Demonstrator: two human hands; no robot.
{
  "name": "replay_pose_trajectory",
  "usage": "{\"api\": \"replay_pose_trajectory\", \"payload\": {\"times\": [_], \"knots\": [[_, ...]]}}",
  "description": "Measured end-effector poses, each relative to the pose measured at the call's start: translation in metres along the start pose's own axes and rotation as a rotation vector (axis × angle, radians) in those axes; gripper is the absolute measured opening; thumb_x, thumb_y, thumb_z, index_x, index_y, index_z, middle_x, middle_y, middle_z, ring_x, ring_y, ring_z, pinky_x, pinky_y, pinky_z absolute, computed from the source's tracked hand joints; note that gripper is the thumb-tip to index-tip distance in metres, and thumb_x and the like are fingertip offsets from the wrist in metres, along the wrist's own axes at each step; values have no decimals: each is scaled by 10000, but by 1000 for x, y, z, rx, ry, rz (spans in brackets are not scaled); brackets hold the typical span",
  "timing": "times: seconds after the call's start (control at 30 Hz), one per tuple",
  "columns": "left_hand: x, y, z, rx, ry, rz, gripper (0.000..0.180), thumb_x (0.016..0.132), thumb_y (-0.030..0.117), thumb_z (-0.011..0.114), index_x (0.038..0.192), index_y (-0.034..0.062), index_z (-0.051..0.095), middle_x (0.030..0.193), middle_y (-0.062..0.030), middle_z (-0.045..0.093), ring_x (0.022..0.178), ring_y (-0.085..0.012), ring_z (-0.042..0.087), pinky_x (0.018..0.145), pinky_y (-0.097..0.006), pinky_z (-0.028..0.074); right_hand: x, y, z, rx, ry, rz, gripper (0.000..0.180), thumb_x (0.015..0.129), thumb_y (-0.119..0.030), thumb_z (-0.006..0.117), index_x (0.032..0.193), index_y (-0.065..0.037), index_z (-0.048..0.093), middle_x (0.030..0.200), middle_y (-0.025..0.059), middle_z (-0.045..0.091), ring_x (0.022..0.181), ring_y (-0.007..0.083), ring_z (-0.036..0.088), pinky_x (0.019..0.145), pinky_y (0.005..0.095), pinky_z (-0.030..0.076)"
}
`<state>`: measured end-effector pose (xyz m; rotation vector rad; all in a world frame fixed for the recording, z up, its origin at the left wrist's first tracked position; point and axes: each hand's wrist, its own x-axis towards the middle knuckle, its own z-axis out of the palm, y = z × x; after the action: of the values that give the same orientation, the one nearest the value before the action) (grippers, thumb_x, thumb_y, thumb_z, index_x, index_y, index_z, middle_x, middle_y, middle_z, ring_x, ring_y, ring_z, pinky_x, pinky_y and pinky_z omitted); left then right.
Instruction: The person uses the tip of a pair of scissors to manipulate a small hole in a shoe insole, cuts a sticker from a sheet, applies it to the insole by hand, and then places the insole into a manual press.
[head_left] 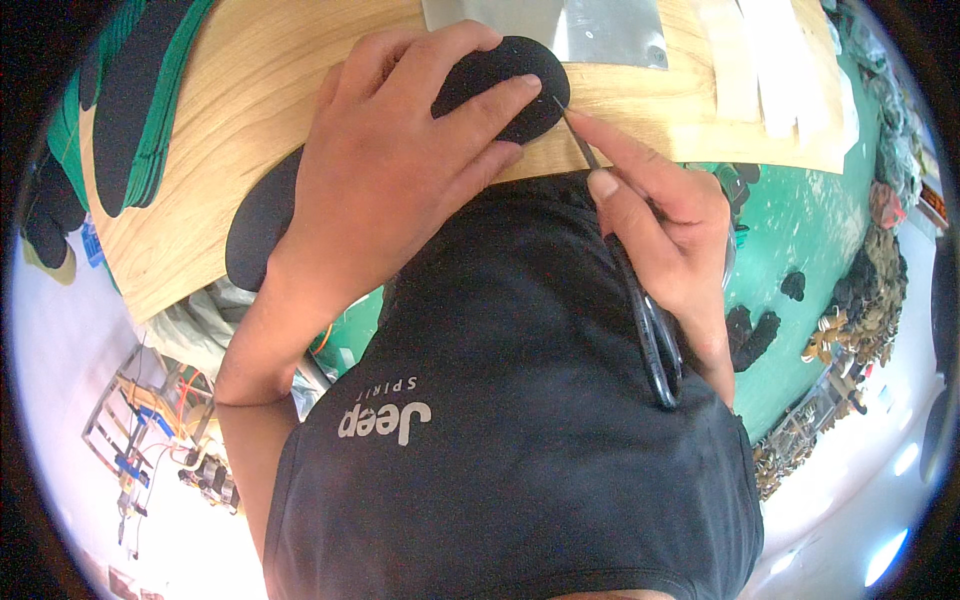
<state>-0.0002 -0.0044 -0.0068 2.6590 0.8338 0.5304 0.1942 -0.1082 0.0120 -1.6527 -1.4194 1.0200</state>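
A black insole [262,225] lies across the near edge of the wooden table. My left hand [400,150] covers its middle, with the fingers spread over the rounded end and the thumb along the near side, holding it. In my right hand [665,215] is a pair of scissors [645,320] with black loop handles that hang toward my body. Their thin metal tips point at the right rim of the insole's rounded end, touching it or very close. My right index finger stretches along the blades, with the thumb pressed against them. My left palm hides the insole's middle part.
Black insoles with green edges [150,120] are stacked at the table's left. A grey metal plate [610,35] lies at the far side of the wooden table [250,70], with white strips [775,75] farther right. Dark scraps [755,335] lie on the green floor [790,235].
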Motion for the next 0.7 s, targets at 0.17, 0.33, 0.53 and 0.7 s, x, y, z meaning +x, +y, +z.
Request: {"api": "replay_pose_trajectory", "payload": {"times": [0.17, 0.33, 0.53, 0.7], "knots": [[7, 2, -4, 7, 4, 17, 434, 769, 244, 691, 1188, 161, 609, 1253, -61, 539, 1096, -286, 511, 951, -399, 390, 3, -4, 3, 0, -17, 18, 364, 878, 7, 527, 1232, -19, 607, 583, -18, 537, 550, 36, 472, 546, 178, 379], [6, 0, -4, 9, -8, 41, 437, 766, 244, 695, 1186, 157, 609, 1256, -56, 539, 1085, -286, 511, 948, -392, 393, 1, -4, 4, 4, -48, 11, 361, 876, 8, 527, 1227, -16, 609, 587, -26, 535, 547, 37, 471, 546, 180, 382], [4, 1, -2, -12, -5, 10, 429, 771, 246, 691, 1184, 161, 612, 1245, -51, 545, 1076, -271, 517, 935, -386, 395, -2, -2, 8, 14, -27, -8, 359, 872, 22, 517, 1214, -16, 619, 592, -32, 534, 547, 31, 464, 539, 177, 371], [5, 1, -3, 16, 8, 27, 424, 776, 249, 685, 1185, 166, 614, 1243, -46, 545, 1071, -268, 517, 935, -386, 393, 0, -9, 5, -18, -34, 46, 367, 866, 25, 522, 1217, -16, 617, 592, -29, 535, 550, 27, 459, 538, 174, 364]]}}
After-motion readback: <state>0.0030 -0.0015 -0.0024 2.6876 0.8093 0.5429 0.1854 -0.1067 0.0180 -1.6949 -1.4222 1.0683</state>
